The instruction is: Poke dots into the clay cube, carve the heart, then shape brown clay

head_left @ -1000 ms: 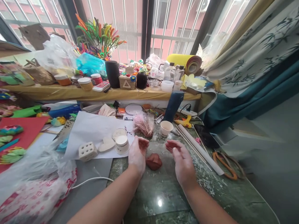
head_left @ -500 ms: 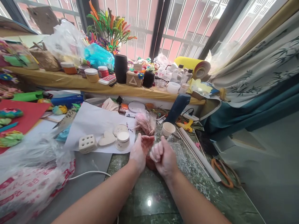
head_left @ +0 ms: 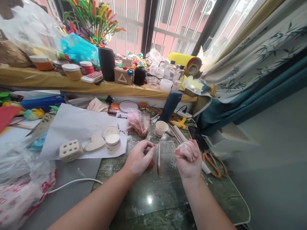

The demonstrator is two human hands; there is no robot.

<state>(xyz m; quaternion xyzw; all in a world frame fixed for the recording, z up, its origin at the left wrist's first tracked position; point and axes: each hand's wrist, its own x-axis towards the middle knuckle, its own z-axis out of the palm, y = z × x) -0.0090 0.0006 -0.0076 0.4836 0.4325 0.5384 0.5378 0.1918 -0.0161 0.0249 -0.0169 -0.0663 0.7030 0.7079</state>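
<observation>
My left hand (head_left: 139,158) is curled, palm down, over a lump of reddish-brown clay (head_left: 151,164) that is partly hidden behind its thumb. To the right, my right hand (head_left: 189,158) is closed in a fist, with white powder on the fingers. Some brown shows at the fist's side, but what lies inside is hidden. Between the two hands, a thin pale stick with a brown tip (head_left: 158,158) lies on a clear sheet (head_left: 165,185) over the green tabletop.
Ahead stand a paper cup (head_left: 161,128) and a bag of brown material (head_left: 139,123). White paper (head_left: 79,118) at left carries a die-shaped block (head_left: 71,150), a heart-shaped piece (head_left: 94,143) and a small tub (head_left: 112,143). Scissors (head_left: 212,164) and a yellow glue gun (head_left: 178,123) are right.
My hands have moved apart, the right one away to the right as a fist. The pale stick between them has come into sight. The view has shifted to the right.
</observation>
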